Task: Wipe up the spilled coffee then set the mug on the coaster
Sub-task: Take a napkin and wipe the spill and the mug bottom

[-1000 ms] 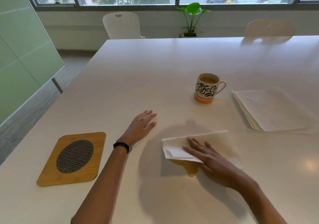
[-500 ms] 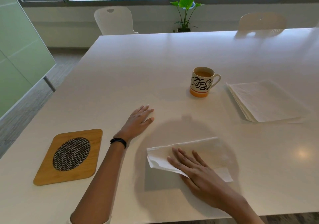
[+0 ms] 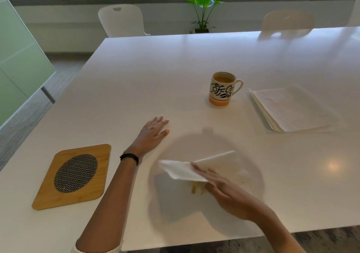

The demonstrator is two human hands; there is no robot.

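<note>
A white mug (image 3: 222, 90) with black lettering and an orange base stands upright mid-table, coffee inside. A wooden coaster (image 3: 74, 174) with a woven oval centre lies at the near left. My right hand (image 3: 226, 190) presses flat on a folded white paper napkin (image 3: 196, 168) near the front edge; the hand is blurred. A small amber streak of coffee (image 3: 196, 189) shows beside the napkin's near edge. My left hand (image 3: 153, 132) rests flat on the table between coaster and mug, fingers spread, holding nothing.
A stack of white napkins (image 3: 292, 109) lies right of the mug. The white table (image 3: 175, 61) stretches far back; its front edge is close below my right arm. White chairs (image 3: 121, 20) and a potted plant (image 3: 203, 11) stand behind the table.
My right hand has slid the napkin back and forth over the spill. The large coffee puddle seen earlier has shrunk to a small streak. My left hand has stayed put.
</note>
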